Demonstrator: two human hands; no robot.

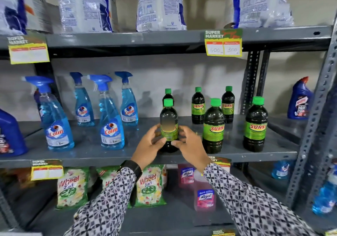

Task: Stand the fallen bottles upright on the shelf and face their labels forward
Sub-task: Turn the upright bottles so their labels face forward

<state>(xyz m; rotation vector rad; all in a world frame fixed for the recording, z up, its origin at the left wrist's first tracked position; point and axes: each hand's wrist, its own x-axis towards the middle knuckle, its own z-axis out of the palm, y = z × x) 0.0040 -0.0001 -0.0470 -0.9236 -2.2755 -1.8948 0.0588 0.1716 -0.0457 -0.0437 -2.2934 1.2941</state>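
Both hands, left hand (152,144) and right hand (189,142), cup the dark plastic bottle with green cap (168,124), upright at the near edge of the grey metal shelf (91,151). Its green label looks part-turned; twist gently about its base, keeping it planted, until the name faces near.

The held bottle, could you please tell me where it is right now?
In the head view, the held bottle stands upright at the middle shelf's front edge, between the left hand and right hand, just left of another Sunny bottle.
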